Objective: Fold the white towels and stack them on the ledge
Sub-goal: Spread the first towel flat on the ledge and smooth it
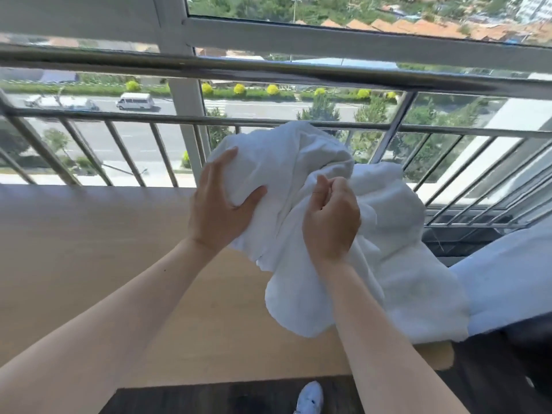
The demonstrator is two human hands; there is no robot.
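Pale wooden ledge [89, 264] along window, grey metal railing [125, 153] behind, dark floor [209, 398] below. Crumpled white towel [292, 162] held over ledge right end. Left hand [221, 210] fingers grasp bunch, right hand [331, 222] fingers pinch fold. One towel or several, cannot tell; white shoe [310, 398] cut off at bottom

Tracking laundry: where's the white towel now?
Head view, right of centre: white towel gripped by left hand and right hand, over the wooden ledge, before the railing.
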